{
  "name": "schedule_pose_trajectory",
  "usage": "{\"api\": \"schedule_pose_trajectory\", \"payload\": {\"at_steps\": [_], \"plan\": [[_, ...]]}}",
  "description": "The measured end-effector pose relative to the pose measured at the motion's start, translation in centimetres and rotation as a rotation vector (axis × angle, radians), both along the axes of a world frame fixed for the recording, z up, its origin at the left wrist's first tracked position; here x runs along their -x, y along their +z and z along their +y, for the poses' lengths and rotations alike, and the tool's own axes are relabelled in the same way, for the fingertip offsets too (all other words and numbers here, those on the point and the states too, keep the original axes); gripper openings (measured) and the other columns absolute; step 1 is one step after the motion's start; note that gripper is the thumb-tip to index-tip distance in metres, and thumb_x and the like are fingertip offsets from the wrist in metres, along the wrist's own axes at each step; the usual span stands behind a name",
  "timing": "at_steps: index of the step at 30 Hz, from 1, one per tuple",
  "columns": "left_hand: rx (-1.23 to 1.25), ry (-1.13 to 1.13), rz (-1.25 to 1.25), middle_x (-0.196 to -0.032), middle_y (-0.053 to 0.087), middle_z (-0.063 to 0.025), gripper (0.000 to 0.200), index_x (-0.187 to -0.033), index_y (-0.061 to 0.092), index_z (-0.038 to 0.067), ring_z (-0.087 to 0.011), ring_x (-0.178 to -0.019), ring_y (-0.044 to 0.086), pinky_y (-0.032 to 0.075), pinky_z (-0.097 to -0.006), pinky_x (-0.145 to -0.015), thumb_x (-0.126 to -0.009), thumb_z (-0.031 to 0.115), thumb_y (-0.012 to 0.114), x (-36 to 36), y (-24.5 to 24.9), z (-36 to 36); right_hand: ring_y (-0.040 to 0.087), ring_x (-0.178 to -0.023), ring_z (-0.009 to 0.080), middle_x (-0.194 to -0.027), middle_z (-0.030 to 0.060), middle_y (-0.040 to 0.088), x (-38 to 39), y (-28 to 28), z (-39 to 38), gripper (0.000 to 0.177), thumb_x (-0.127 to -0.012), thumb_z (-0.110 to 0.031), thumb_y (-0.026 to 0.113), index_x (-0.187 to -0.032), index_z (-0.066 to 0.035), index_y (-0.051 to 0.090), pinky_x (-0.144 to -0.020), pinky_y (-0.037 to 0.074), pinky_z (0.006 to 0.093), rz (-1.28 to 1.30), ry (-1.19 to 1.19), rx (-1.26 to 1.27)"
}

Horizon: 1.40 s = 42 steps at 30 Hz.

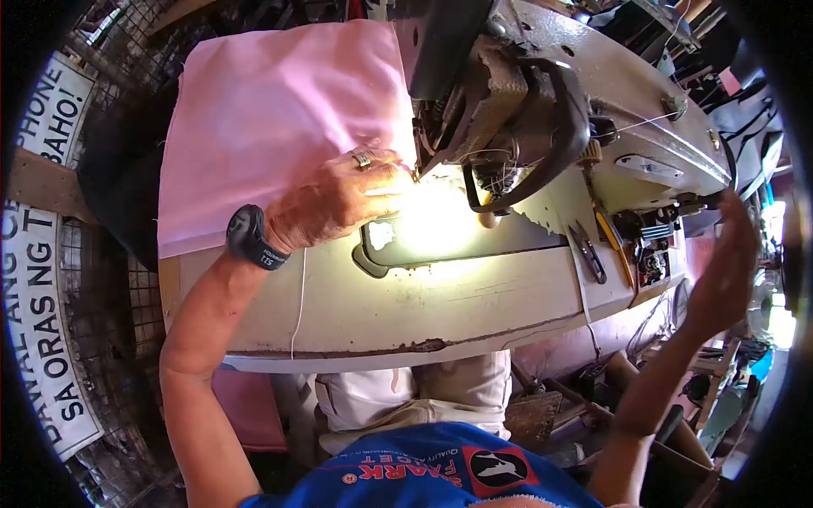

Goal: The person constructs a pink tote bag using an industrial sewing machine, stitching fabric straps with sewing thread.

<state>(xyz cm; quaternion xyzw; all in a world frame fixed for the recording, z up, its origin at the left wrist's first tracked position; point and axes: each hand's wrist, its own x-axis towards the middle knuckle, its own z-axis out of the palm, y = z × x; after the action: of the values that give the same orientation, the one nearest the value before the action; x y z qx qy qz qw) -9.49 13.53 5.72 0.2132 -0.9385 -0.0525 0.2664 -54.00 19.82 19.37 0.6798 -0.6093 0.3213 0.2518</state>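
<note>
A pink cloth point(279, 110) lies spread on the left of the sewing machine's table, its right edge at the needle area. My left hand point(339, 199), with a ring and a black wristwatch point(250, 237), rests on the cloth's near corner. Its fingers are bent together at the cloth edge beside the presser foot; the tips are washed out by the lamp glare. The sewing machine point(542, 110) stands over the lit plate. My right hand point(728, 267) is raised at the machine's right end beside the dark handwheel point(792, 245), fingers stretched out, holding nothing visible.
Thread snips point(589, 254) and a yellow-handled tool point(614, 245) lie on the table's right side. A white thread point(301, 296) hangs over the front edge. A wire grille with lettered signs point(51, 330) stands at left. Clutter fills the right side.
</note>
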Motion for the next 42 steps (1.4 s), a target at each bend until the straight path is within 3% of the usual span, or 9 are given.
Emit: {"api": "schedule_pose_trajectory", "payload": {"at_steps": [8,11,15,20,24,29,32,35,42], "plan": [[-0.032,0.038,0.013,-0.11,0.068,-0.0064,0.027,-0.111,0.074,0.007,-0.0283,-0.115,0.062,0.05,-0.0419,-0.103,-0.084,0.009,0.067,-0.5,0.2,-0.4,0.069,-0.114,0.03,-0.124,0.017,0.071,23.2,5.0,-25.1,0.051,-0.102,-0.05,0.056,-0.124,-0.007,0.071,-0.097,0.051,0.0402,0.171,-0.099,-0.31],[-0.027,0.046,-0.001,-0.111,0.069,-0.0058,0.029,-0.112,0.074,0.008,-0.0282,-0.117,0.061,0.049,-0.0423,-0.104,-0.084,0.007,0.067,-0.4,0.3,-0.2,0.068,-0.114,0.0315,-0.126,0.0196,0.069,22.5,5.3,-26.0,0.052,-0.102,-0.048,0.055,-0.124,-0.003,0.069,-0.098,0.051,0.0382,-0.212,-0.01,-0.729],[-0.056,0.049,0.008,-0.114,0.068,-0.0055,0.03,-0.113,0.074,0.007,-0.0281,-0.119,0.061,0.047,-0.0434,-0.107,-0.083,0.006,0.068,-0.5,0.1,-0.5,0.07,-0.11,0.0287,-0.12,0.0188,0.072,25.8,4.0,-27.0,0.046,-0.103,-0.037,0.056,-0.126,0.001,0.067,-0.098,0.05,0.0341,0.471,0.26,-0.408],[-0.106,0.071,-0.004,-0.118,0.068,-0.0063,0.033,-0.113,0.073,0.007,-0.0281,-0.122,0.059,0.045,-0.0442,-0.11,-0.08,0.007,0.073,-0.8,-0.1,-0.2,0.069,-0.11,0.0313,-0.127,0.0211,0.068,27.4,5.0,-26.8,0.038,-0.103,-0.02,0.051,-0.136,-0.001,0.06,-0.094,0.053,0.0373,-0.112,0.026,-0.827],[-0.085,0.078,-0.004,-0.12,0.068,-0.0065,0.036,-0.113,0.073,0.007,-0.028,-0.125,0.057,0.044,-0.045,-0.111,-0.077,0.009,0.076,-0.9,-0.3,-0.4,0.069,-0.108,0.0267,-0.126,0.0168,0.068,34.5,-0.5,-18.8,0.038,-0.107,-0.019,0.044,-0.134,0.002,0.059,-0.092,0.054,0.0376,0.169,0.008,-0.337],[-0.038,0.075,-0.032,-0.122,0.068,-0.0072,0.039,-0.113,0.072,0.006,-0.0282,-0.124,0.058,0.045,-0.0447,-0.111,-0.075,0.009,0.077,-0.9,0.1,-0.4,0.062,-0.123,0.03,-0.134,0.0198,0.064,34.4,-14.4,-9.9,0.04,-0.107,-0.016,0.041,-0.14,0.0,0.056,-0.104,0.049,0.0421,-0.395,0.009,-0.014],[-0.074,0.068,-0.024,-0.122,0.067,-0.0077,0.039,-0.113,0.072,0.006,-0.0286,-0.123,0.059,0.046,-0.0442,-0.11,-0.074,0.007,0.077,-0.7,-0.2,-0.3,0.057,-0.129,0.0361,-0.14,0.0218,0.058,34.4,-8.3,-10.9,0.042,-0.105,-0.008,0.046,-0.146,0.0,0.05,-0.11,0.045,0.0413,0.489,-0.142,0.136],[-0.098,0.076,-0.038,-0.121,0.067,-0.0077,0.04,-0.113,0.072,0.005,-0.0288,-0.122,0.059,0.047,-0.0439,-0.109,-0.074,0.005,0.077,-0.8,0.3,-0.1,0.056,-0.131,0.033,-0.141,0.0181,0.058,32.4,2.4,-18.4,0.046,-0.1,0.001,0.042,-0.145,-0.002,0.051,-0.112,0.043,0.0398,0.318,0.044,-0.167],[-0.1,0.085,-0.025,-0.117,0.066,-0.0081,0.039,-0.112,0.072,0.004,-0.0302,-0.121,0.059,0.05,-0.0439,-0.106,-0.074,0.004,0.077,-0.7,0.3,-0.2,0.057,-0.128,0.0362,-0.141,0.0207,0.057,30.7,3.9,-24.1,0.051,-0.095,-0.007,0.054,-0.145,-0.003,0.051,-0.109,0.044,0.0416,0.128,0.116,-0.639]]}}
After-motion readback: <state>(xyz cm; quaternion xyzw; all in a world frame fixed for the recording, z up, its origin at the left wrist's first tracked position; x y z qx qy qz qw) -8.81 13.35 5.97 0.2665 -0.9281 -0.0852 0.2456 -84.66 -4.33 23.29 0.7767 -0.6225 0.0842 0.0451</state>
